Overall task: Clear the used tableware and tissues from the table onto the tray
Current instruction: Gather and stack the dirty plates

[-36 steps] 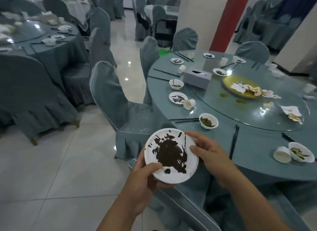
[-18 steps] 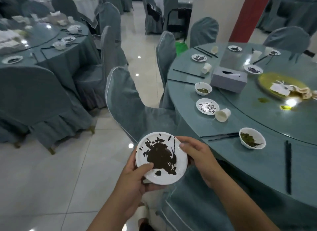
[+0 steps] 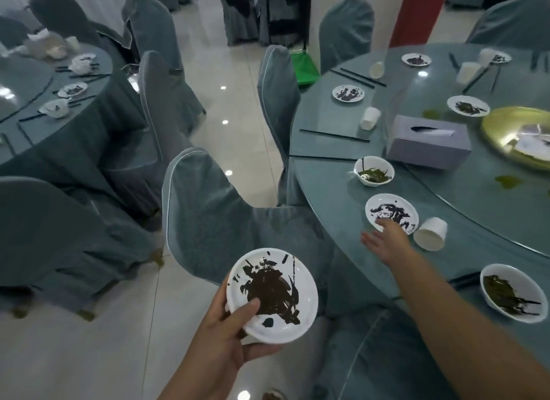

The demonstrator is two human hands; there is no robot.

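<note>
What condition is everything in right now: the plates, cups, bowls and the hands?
left hand: grips held plate.
held plate: dirty with dark smears.
right hand: open, at table plate's rim.
table plate: dirty, lying flat.
near cup: tipped on its side.
near bowl: green leftovers inside.
yellow dish: holds tissues.

Left hand (image 3: 218, 340) curled (thumb uppermost), right hand (image 3: 387, 245) outstretched, fingers straight.

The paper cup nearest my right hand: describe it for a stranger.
On the round teal table, find the smeared plate the right hand reaches for. The white cup lies on its side right of it; other cups sit farther back.
</note>
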